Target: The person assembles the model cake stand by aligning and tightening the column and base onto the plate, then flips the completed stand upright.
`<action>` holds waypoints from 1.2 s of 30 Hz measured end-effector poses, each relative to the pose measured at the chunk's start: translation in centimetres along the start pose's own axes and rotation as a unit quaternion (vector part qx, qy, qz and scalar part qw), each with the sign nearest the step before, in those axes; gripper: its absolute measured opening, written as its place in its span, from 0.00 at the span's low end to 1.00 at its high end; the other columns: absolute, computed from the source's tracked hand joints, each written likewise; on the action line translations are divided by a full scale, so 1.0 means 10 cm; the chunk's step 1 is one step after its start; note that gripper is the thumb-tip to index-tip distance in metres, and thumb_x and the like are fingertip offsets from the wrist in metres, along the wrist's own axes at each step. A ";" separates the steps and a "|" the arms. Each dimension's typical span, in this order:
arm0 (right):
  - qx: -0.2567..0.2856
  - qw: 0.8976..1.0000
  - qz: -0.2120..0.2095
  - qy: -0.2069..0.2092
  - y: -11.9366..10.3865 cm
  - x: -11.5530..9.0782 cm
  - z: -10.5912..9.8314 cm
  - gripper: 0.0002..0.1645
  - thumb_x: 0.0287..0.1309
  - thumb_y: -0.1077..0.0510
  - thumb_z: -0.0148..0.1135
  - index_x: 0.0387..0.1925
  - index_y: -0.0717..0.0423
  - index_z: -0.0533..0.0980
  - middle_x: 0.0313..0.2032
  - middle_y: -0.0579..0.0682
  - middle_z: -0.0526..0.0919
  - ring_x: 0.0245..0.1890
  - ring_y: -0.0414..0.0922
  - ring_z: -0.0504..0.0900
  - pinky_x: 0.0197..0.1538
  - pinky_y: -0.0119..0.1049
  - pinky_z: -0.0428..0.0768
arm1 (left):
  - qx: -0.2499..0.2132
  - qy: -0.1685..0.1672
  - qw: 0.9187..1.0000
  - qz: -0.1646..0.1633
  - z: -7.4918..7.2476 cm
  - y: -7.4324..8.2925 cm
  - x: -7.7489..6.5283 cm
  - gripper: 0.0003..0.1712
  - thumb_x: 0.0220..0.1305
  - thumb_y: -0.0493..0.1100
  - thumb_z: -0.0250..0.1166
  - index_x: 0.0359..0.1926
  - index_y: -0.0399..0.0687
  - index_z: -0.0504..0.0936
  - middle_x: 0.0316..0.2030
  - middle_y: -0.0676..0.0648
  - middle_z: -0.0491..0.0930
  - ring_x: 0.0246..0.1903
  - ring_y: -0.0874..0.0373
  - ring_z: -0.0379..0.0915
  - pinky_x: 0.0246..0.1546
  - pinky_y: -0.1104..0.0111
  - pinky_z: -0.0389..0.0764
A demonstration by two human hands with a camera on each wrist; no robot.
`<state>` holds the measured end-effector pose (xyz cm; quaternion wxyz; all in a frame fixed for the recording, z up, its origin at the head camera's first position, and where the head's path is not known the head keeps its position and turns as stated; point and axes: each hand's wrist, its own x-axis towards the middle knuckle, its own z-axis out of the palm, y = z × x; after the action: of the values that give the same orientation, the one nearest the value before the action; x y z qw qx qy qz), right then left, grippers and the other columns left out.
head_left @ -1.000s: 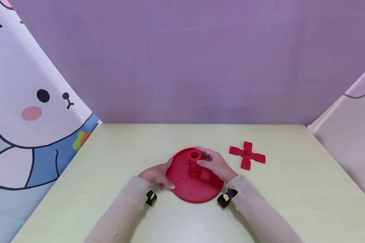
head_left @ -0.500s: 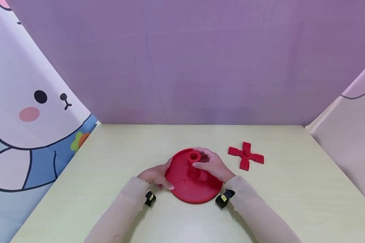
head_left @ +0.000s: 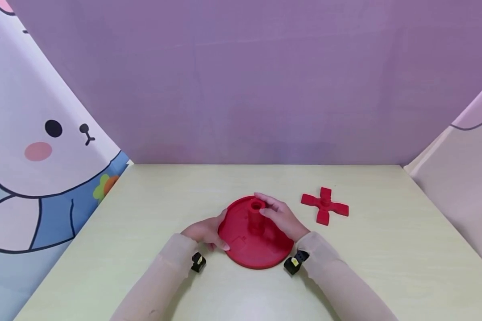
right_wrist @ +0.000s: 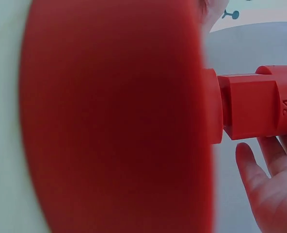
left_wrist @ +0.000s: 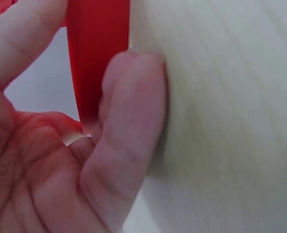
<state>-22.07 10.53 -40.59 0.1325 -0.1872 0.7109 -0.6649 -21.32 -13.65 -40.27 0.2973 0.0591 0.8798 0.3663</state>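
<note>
A red round base (head_left: pixel 241 256) lies on the table with a hollow red tube (head_left: pixel 256 220) standing upright near its middle. At the base's left edge, my left hand (head_left: pixel 206 232) grips the raised rim between thumb and fingers; the left wrist view has the red rim (left_wrist: pixel 97 53) lying between them. My right hand (head_left: pixel 283 217) holds the tube's upper part from the right, thumb on the near side and fingers reaching behind. In the right wrist view the tube (right_wrist: pixel 252 108) bears the number 34, and its angular end meets a collar (right_wrist: pixel 212 107) on the base.
A red four-armed cross piece (head_left: pixel 324 204) lies on the pale table (head_left: pixel 164 187) to the right, beyond the right hand. A purple backdrop (head_left: pixel 241 89) rises behind the table. Patterned cloth (head_left: pixel 64 178) hangs along the left side. Small black cameras are strapped at both wrists.
My right thumb has shifted from the tube's front toward its right side, and the fingertips have moved slightly up. The left hand, base and cross piece stay put; the view shifted slightly.
</note>
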 end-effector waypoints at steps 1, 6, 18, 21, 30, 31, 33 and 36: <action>-0.002 1.000 0.002 0.001 0.00 0.00 0.00 0.31 0.66 0.62 0.52 0.69 0.61 0.61 0.64 0.61 0.67 0.60 0.53 0.71 0.59 0.47 0.73 | 0.000 0.001 1.000 0.000 0.00 0.00 0.00 0.66 0.46 0.37 0.77 0.76 0.46 0.40 0.56 0.41 0.67 0.25 0.51 0.72 0.27 0.64 0.79; -0.023 1.000 0.001 0.014 0.01 0.00 0.00 0.31 0.64 0.64 0.56 0.67 0.63 0.64 0.60 0.61 0.71 0.54 0.52 0.75 0.54 0.47 0.77 | -0.004 0.002 1.000 0.001 0.01 -0.01 -0.01 0.65 0.46 0.37 0.77 0.76 0.46 0.40 0.56 0.41 0.67 0.25 0.51 0.72 0.27 0.64 0.78; -0.074 0.995 0.025 0.055 0.04 0.03 0.02 0.33 0.58 0.57 0.67 0.64 0.56 0.68 0.54 0.56 0.74 0.49 0.52 0.75 0.46 0.40 0.80 | 0.003 -0.001 1.000 -0.005 0.00 0.00 0.02 0.66 0.46 0.38 0.77 0.76 0.46 0.40 0.57 0.41 0.66 0.26 0.51 0.72 0.28 0.64 0.79; -0.081 0.995 0.025 0.054 0.04 0.04 0.03 0.33 0.60 0.58 0.65 0.65 0.56 0.66 0.55 0.56 0.73 0.52 0.53 0.74 0.47 0.41 0.80 | 0.004 0.000 1.000 -0.008 0.00 -0.01 0.02 0.66 0.47 0.38 0.77 0.76 0.47 0.40 0.57 0.41 0.66 0.27 0.51 0.73 0.28 0.64 0.79; -0.027 0.999 0.012 0.019 -0.02 0.01 0.01 0.31 0.66 0.61 0.55 0.69 0.60 0.62 0.60 0.59 0.72 0.57 0.54 0.74 0.54 0.46 0.77 | -0.003 0.003 1.000 0.004 -0.04 0.01 0.02 0.66 0.46 0.37 0.77 0.76 0.47 0.40 0.56 0.41 0.67 0.27 0.50 0.72 0.27 0.64 0.79; -0.027 0.999 0.012 0.020 -0.02 0.01 0.01 0.31 0.65 0.61 0.56 0.68 0.60 0.63 0.59 0.58 0.72 0.56 0.53 0.75 0.53 0.46 0.77 | -0.003 0.003 1.000 0.005 -0.04 0.01 0.03 0.66 0.46 0.37 0.77 0.76 0.47 0.40 0.56 0.41 0.67 0.27 0.50 0.72 0.27 0.64 0.79; -0.038 0.999 0.010 0.027 -0.01 0.01 0.02 0.31 0.64 0.61 0.59 0.67 0.61 0.65 0.57 0.58 0.74 0.54 0.52 0.76 0.51 0.45 0.79 | -0.005 0.002 1.000 0.006 -0.03 0.00 0.03 0.66 0.46 0.37 0.77 0.76 0.47 0.40 0.56 0.41 0.67 0.27 0.50 0.72 0.27 0.64 0.79; -0.054 0.998 0.013 0.035 0.03 -0.01 0.03 0.30 0.61 0.59 0.63 0.64 0.62 0.67 0.54 0.58 0.75 0.52 0.51 0.76 0.49 0.42 0.80 | -0.010 -0.003 1.000 0.011 0.00 -0.03 0.04 0.65 0.46 0.37 0.77 0.76 0.47 0.41 0.54 0.41 0.68 0.27 0.51 0.73 0.27 0.63 0.79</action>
<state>-21.85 10.35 -40.91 0.1060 -0.1610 0.7521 -0.6303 -21.55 -13.75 -40.69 0.2962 0.0665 0.8747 0.3778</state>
